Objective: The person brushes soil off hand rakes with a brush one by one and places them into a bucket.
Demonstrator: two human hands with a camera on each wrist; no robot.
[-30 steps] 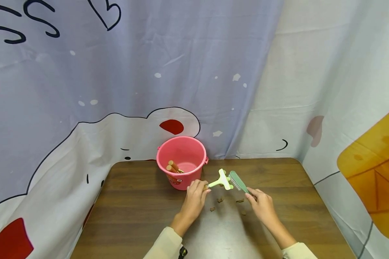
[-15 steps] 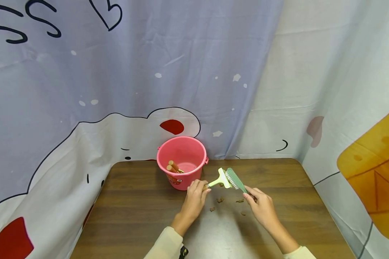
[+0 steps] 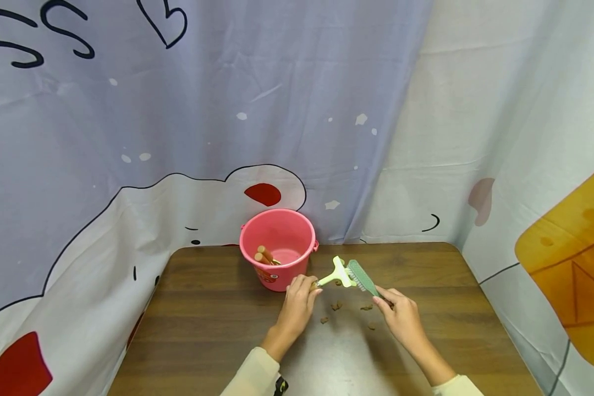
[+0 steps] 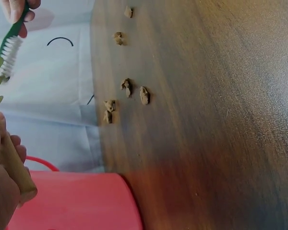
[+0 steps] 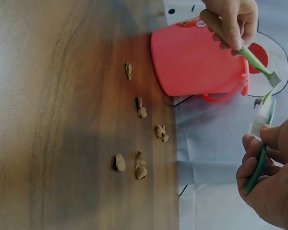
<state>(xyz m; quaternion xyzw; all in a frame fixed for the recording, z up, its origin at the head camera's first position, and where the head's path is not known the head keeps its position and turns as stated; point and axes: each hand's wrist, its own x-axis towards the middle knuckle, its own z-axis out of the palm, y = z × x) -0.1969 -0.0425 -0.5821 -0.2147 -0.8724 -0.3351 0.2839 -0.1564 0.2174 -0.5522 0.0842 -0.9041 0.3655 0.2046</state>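
My left hand [image 3: 297,305] grips a small toy rake [image 3: 339,273] by its wooden handle [image 4: 15,165]. The rake's light green head is held above the table, pointing right. In my right hand [image 3: 403,319] is a green brush [image 3: 362,275] with white bristles [image 4: 9,53], held by its handle. The bristles are against or very near the rake's prongs; in the right wrist view they look blurred. A dark bit shows near the bristles in the left wrist view. Several brown clumps [image 5: 119,163], like dried mud, lie on the table below both hands.
A pink bucket [image 3: 289,279] stands at the table's back edge, just beyond my left hand. Wooden handles [image 3: 261,253] of other tools stick up inside it. The brown wooden table [image 3: 203,330] meets a printed curtain [image 3: 227,110] behind and at both sides.
The brush has gone left onto the rake head, then slightly back to the right. My left hand and the rake have hardly moved. The bucket stays put.
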